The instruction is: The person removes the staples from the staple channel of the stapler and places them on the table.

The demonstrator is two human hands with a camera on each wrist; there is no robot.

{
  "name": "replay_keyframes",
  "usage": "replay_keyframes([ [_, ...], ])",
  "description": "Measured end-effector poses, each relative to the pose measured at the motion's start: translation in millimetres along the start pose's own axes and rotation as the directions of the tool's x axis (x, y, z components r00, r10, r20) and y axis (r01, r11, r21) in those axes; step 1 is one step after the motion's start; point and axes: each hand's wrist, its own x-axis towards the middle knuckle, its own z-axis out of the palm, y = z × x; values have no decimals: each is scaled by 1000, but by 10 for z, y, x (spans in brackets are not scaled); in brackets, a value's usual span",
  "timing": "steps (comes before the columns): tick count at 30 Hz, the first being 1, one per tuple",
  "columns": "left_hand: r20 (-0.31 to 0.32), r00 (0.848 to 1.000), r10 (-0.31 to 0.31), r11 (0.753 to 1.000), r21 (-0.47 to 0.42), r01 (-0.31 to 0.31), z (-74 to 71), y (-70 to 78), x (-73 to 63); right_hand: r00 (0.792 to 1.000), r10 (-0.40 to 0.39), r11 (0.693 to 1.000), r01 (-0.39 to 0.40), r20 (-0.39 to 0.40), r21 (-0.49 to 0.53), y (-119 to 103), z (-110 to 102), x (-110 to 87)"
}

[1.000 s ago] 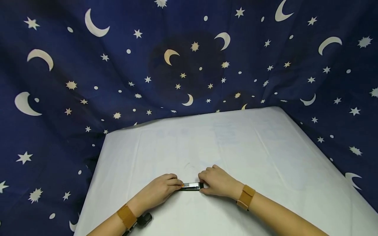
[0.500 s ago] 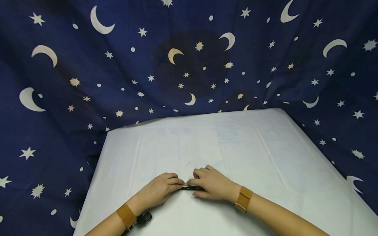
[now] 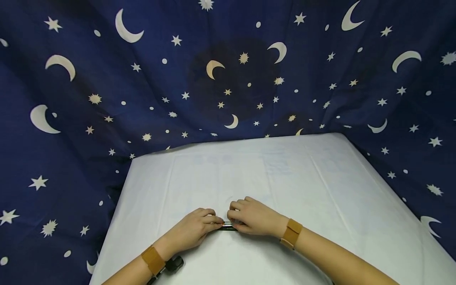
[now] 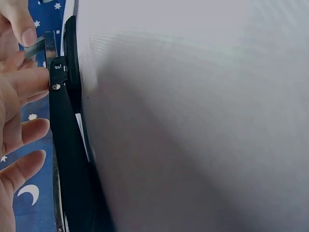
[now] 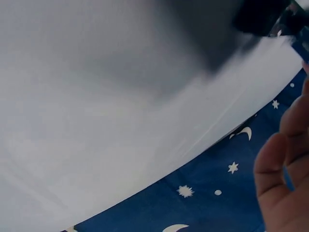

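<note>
A black stapler (image 4: 67, 130) with a metal magazine lies between both hands, its long parts spread apart in the left wrist view. My left hand (image 3: 199, 227) holds its left end, a finger pressed beside the pivot screw and the other fingers loosely bent. From the right, my right hand (image 3: 254, 217) bends over the other end. Its thumb (image 4: 28, 36) pinches a small grey strip (image 4: 36, 48), which looks like a row of staples, against the metal magazine. In the head view the right fingers hide much of the stapler (image 3: 228, 226).
White cloth covers the table (image 3: 221, 178). A dark blue curtain (image 3: 160, 79) with moons and stars hangs behind and at the sides. Brown straps (image 3: 153, 260) wrap both wrists, with a black camera (image 3: 174, 264) under the left one.
My right hand has shifted left along the stapler, covering more of its metal part, and its fingers have curled in closer. My left hand stays nearly in place.
</note>
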Motion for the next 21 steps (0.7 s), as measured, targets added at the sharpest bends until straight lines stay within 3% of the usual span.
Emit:
replay_keyframes([
  [3, 4, 1000, -11, 1000, 4, 11, 15, 13, -12, 999, 7, 993, -3, -35, 114, 31, -18, -47],
  [6, 16, 1000, -19, 1000, 20, 19, 8, 37, -21, 992, 15, 977, 13, -128, 213, 51, -97, -94],
  [8, 28, 999, -24, 999, 35, 23, -7, 56, -4, 982, 40, 976, 1, -183, 216, 77, -191, -123],
  [10, 42, 999, -26, 998, 55, 24, -31, 74, 38, 978, 90, 984, -58, -189, 169, 127, -286, -153],
  [15, 79, 996, -38, 995, 99, 30, -38, 153, 153, 973, 225, 974, -225, -44, 6, 289, -321, -244],
  [21, 118, 993, -26, 995, 102, 14, 48, 269, 229, 954, 283, 957, -287, 100, 38, 382, -42, -324],
])
